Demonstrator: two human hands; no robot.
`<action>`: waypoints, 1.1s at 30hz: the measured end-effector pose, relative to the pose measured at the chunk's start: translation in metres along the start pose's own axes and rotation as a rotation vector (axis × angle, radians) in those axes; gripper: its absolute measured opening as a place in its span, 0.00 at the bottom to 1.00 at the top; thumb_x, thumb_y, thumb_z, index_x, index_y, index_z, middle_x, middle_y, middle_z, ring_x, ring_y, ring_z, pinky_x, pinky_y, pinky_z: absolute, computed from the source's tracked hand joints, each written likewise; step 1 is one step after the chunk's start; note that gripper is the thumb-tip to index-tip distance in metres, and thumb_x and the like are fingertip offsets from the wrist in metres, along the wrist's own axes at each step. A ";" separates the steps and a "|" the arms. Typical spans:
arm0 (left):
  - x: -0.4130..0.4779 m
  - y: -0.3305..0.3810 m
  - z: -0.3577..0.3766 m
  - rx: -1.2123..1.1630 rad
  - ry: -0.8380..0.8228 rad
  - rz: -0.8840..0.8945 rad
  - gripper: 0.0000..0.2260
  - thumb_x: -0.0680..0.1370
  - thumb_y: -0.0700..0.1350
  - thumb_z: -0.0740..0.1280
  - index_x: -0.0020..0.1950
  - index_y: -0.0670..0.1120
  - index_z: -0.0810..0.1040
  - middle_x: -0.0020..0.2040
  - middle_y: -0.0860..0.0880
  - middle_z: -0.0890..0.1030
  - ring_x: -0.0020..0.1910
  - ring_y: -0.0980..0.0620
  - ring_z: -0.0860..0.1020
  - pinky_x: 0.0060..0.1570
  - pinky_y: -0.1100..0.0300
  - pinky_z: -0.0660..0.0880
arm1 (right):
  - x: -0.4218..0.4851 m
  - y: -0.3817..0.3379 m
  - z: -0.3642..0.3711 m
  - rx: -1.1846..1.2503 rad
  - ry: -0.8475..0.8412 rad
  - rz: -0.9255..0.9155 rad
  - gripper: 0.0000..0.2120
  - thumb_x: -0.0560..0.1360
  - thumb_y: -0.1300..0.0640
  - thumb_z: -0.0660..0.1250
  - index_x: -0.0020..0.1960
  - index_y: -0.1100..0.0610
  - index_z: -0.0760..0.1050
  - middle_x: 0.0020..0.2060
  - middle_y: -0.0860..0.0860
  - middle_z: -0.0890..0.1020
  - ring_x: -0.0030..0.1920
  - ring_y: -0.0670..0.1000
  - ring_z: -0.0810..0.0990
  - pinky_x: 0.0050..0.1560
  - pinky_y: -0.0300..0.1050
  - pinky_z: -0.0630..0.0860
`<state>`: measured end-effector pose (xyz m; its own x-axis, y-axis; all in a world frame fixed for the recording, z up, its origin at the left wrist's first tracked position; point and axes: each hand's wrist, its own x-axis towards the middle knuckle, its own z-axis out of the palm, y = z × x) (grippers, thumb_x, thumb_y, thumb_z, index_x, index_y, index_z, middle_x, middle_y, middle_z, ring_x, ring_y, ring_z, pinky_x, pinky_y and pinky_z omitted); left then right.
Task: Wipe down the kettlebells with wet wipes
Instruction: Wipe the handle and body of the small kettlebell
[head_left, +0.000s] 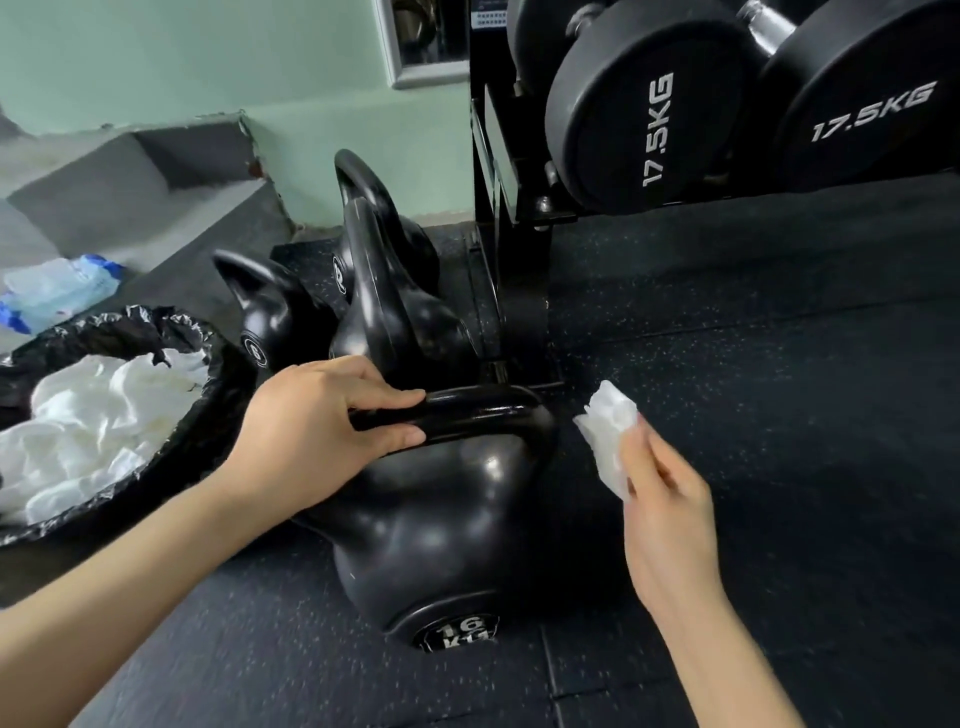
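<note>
The left hand (317, 426) grips the handle of the 16 kg kettlebell (441, 525) on the rubber floor (779, 415) near the bin (208, 415), the right hand (660, 499) pinches a wet wipe (608, 436) just beside it, and a damp handle could slip and tip the bell.

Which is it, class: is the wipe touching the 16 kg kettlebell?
Apart. The head view shows bare floor between the wipe, in the right hand, and the kettlebell.
</note>
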<state>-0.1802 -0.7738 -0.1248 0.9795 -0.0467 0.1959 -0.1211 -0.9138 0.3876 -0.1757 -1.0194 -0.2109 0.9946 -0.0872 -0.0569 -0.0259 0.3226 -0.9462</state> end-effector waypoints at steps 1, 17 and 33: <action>0.000 -0.001 -0.001 0.004 0.004 0.003 0.14 0.65 0.54 0.75 0.50 0.59 0.83 0.40 0.60 0.80 0.38 0.60 0.75 0.38 0.71 0.64 | 0.002 -0.005 -0.001 0.054 -0.043 0.041 0.15 0.77 0.52 0.62 0.61 0.52 0.77 0.56 0.44 0.82 0.60 0.41 0.78 0.63 0.38 0.69; -0.017 -0.041 -0.026 -0.108 -0.102 -0.176 0.15 0.64 0.61 0.74 0.49 0.60 0.83 0.44 0.63 0.82 0.43 0.64 0.78 0.44 0.76 0.66 | 0.054 -0.041 0.069 -1.065 -0.862 -0.465 0.16 0.81 0.58 0.56 0.67 0.51 0.71 0.64 0.41 0.75 0.64 0.37 0.72 0.77 0.46 0.41; -0.039 -0.051 -0.025 -0.248 0.002 -0.299 0.14 0.63 0.54 0.77 0.45 0.50 0.85 0.44 0.56 0.85 0.47 0.67 0.69 0.49 0.82 0.61 | 0.060 -0.081 0.127 -1.279 -1.146 -0.031 0.16 0.81 0.54 0.55 0.65 0.42 0.71 0.48 0.24 0.77 0.52 0.28 0.75 0.77 0.48 0.40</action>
<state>-0.2161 -0.7148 -0.1296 0.9772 0.2078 0.0430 0.1340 -0.7614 0.6342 -0.1015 -0.9313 -0.0971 0.5403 0.7719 -0.3350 0.5016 -0.6151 -0.6083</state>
